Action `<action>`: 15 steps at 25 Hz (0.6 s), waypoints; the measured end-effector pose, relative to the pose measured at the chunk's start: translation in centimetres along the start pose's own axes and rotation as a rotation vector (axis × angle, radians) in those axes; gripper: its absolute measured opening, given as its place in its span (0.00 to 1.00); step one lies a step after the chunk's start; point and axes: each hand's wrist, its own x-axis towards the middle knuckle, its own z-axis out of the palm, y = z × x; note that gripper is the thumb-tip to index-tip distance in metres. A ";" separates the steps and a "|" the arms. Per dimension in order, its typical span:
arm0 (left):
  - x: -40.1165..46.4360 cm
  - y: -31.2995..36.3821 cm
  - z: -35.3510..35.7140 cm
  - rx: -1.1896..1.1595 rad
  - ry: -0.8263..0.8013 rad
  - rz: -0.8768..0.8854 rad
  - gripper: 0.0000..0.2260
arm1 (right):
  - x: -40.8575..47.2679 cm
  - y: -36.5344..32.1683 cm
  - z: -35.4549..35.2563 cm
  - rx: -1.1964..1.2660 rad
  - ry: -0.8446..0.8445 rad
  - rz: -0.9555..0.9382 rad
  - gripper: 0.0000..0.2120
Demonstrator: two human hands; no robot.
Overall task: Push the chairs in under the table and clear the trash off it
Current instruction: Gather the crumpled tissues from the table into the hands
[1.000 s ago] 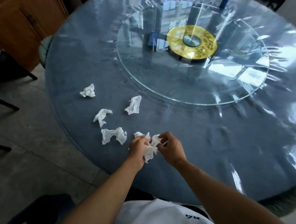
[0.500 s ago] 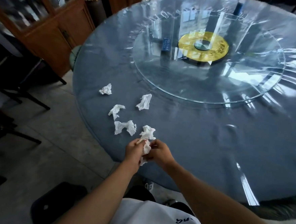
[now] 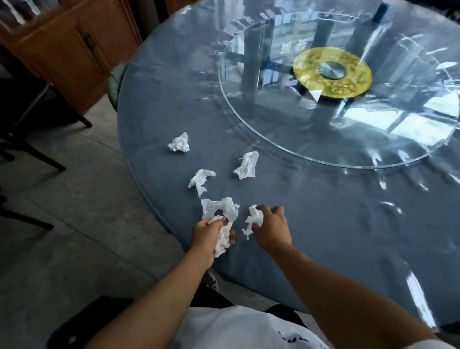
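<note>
While both forearms are reaching over the near rim of the round table (image 3: 326,263), the left hand (image 3: 208,237) is sitting right at that curved edge, its fingers clenched round a wad of tissue (image 3: 223,240) that is hanging below the palm. Just to its right, the right hand (image 3: 272,229) is pinching a second crumpled tissue (image 3: 254,219) clear of the tabletop; a second ago both hands were working together on one bunch, and now they are drawing apart with a piece in each. Left of the left hand the tiled floor (image 3: 84,218) is lying open, with dark chair legs (image 3: 21,143) standing further out on that side.

Directly beyond the left hand's knuckles, almost touching them, a flattened tissue (image 3: 219,207) is lying on the table. Further ahead a twisted tissue (image 3: 200,180) is resting near the rim, and beyond the right hand a taller crumpled tissue (image 3: 247,166) is sitting close to the glass turntable (image 3: 254,116). Farthest from the left hand, a small balled tissue (image 3: 180,143) is lying by the table's left edge. These four are staying where they were.

A clear, glossy plastic film is covering the blue-grey tabletop, catching window reflections. At the turntable's centre a gold disc (image 3: 349,87) is showing. Beyond the table's left edge a green chair seat (image 3: 115,81) is peeking out, and a wooden cabinet (image 3: 69,40) is standing behind it.
</note>
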 end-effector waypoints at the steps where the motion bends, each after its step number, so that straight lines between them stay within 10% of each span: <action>1: 0.6 0.5 -0.5 0.003 -0.017 -0.011 0.04 | 0.6 -0.4 0.2 -0.032 -0.014 0.037 0.23; 15: 5.5 5.2 -1.4 0.152 -0.161 -0.066 0.02 | 1.9 -3.3 0.9 0.270 0.134 0.249 0.07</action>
